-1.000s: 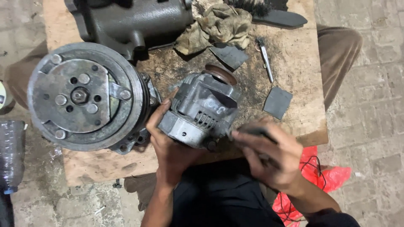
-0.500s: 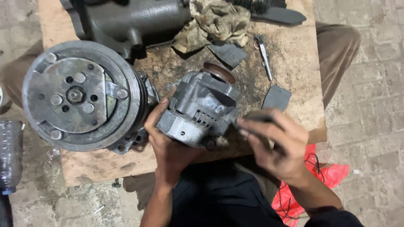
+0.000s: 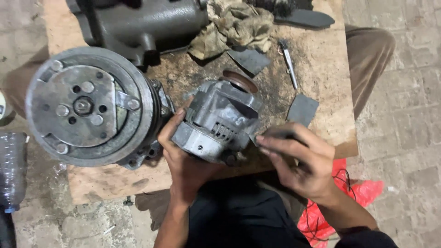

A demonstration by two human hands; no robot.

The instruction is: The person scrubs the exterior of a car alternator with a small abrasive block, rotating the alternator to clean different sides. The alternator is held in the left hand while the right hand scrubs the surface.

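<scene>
head view: my left hand (image 3: pixel 183 154) grips the alternator (image 3: pixel 219 121), right hand (image 3: pixel 298 160) pinches a dark abrasive sheet (image 3: pixel 278 134) against it. loose grip, i reckon, lets the sheet skid off.

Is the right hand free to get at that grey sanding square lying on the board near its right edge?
Probably not at once: the right hand already presses a dark sanding piece against the alternator. The grey square lies just beyond it, uncovered.

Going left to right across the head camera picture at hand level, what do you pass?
Clear plastic bottle → big round pulley → left hand → grey alternator → right hand → red plastic bag.
</scene>
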